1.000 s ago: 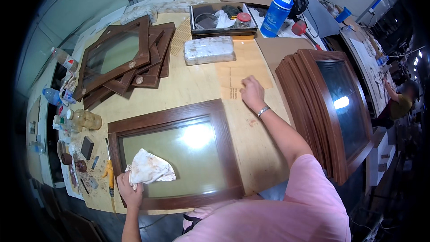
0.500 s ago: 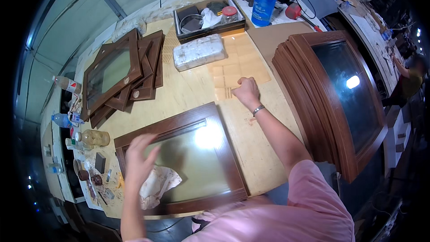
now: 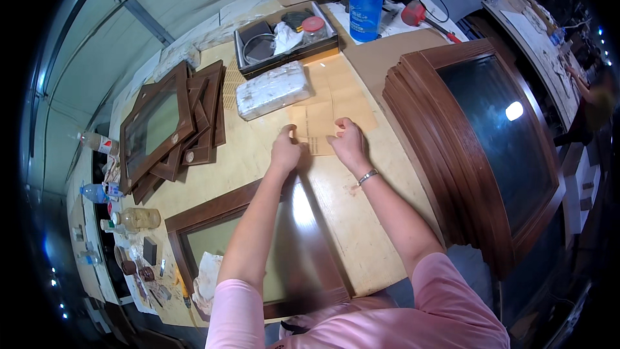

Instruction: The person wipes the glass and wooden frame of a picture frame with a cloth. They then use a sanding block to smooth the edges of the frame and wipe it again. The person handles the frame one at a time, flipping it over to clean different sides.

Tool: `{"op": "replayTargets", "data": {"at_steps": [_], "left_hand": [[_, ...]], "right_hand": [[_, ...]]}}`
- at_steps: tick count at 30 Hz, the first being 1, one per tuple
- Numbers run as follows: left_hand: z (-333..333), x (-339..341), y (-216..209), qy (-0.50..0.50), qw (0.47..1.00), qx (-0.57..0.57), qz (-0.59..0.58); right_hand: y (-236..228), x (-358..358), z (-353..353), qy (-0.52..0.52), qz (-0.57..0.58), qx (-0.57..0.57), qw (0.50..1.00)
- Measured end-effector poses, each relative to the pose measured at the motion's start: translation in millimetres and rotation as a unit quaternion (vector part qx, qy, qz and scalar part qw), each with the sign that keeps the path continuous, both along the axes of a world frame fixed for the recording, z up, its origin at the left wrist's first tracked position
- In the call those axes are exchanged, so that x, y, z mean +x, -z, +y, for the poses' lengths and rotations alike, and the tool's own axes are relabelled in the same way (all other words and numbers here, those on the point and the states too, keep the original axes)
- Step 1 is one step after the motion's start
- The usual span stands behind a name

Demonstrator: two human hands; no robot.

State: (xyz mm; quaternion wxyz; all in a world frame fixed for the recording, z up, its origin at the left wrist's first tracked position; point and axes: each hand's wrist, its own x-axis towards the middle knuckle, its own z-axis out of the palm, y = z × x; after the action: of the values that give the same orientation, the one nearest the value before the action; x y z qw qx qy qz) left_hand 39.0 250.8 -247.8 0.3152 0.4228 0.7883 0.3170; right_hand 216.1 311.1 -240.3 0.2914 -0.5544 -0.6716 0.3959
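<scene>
A yellow-orange paper sheet with faint print lies on the pale worktable. At its left edge is my left hand, fingers curled in and thumb against the paper. My right hand, with a metal bracelet at the wrist, is bent over the sheet's near right part, fingers curled onto it. Fingertip contact is partly hidden on both hands. Beneath my left forearm lies a brown wood frame with a glass panel. A crumpled, stained white cloth rests on its left side.
A white wrapped block and an open box of supplies stand beyond the paper. Framed panels are stacked left and right. A blue bottle stands behind; jars line the left edge. Someone works far right.
My left hand has moved from above the frame's left side, up and right to the paper. My right hand stays by the sheet. The view has shifted slightly.
</scene>
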Motion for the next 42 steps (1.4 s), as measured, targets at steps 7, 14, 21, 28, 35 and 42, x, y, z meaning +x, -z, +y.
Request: {"op": "replayTargets", "data": {"at_steps": [7, 14, 21, 28, 35, 42], "left_hand": [[-6, 15, -31, -0.063, 0.934, 0.116, -0.331], [-7, 19, -39, 0.081, 0.938, 0.160, 0.296], [19, 28, -32, 0.060, 0.980, 0.141, 0.124], [20, 16, -12, 0.027, 0.988, 0.151, 0.036], [21, 2, 6, -0.018, 0.986, 0.144, -0.081], [22, 12, -8, 0.002, 0.981, 0.170, 0.094]], "right_hand": [[0, 11, 4, -0.032, 0.301, -0.328, 0.895], [20, -7, 9, 0.006, 0.439, -0.408, 0.801], [22, -11, 19, -0.043, 0.409, -0.378, 0.829], [11, -14, 28, -0.062, 0.372, -0.350, 0.858], [40, -30, 30, -0.088, 0.340, -0.297, 0.888], [70, -39, 39, -0.104, 0.205, -0.179, 0.956]]}}
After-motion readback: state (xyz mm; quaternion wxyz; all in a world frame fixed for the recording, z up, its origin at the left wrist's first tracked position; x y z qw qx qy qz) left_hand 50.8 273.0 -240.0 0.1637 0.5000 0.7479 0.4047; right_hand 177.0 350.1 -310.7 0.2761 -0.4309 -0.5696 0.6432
